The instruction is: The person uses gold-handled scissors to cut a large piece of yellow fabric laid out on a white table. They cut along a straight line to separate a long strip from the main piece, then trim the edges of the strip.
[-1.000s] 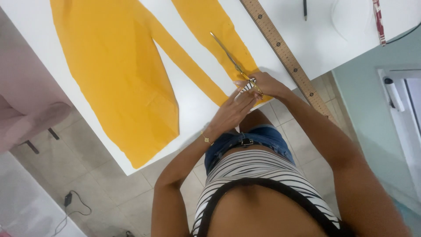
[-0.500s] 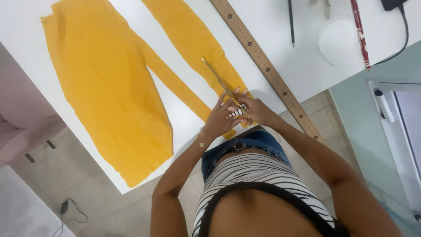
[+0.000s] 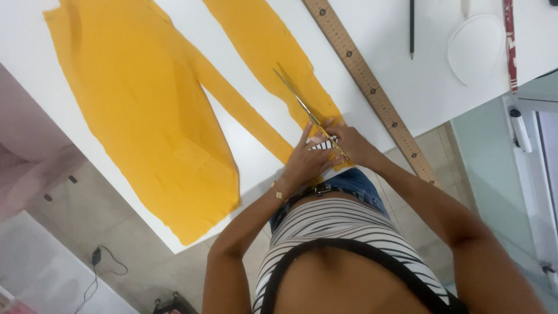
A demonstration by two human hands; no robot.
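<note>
White table (image 3: pixel 407 87) over tiled floor (image 3: pixel 75 215); bore yellow fabric (image 3: pixel 145 116), wooden ruler (image 3: pixel 372 87). Right hand (image 3: pixel 349 145) gripped scissors (image 3: pixel 308 110); left hand (image 3: pixel 305 163) pressed flat, fingers spread.

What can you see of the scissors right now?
The scissors are slim, metal-looking, gold-toned, with long narrow blades. They lie low over the narrow strip of yellow fabric on the white table, tips pointing away from the person. The right hand holds the handles; the left hand rests beside them. Whether the blades are parted is unclear.
</note>
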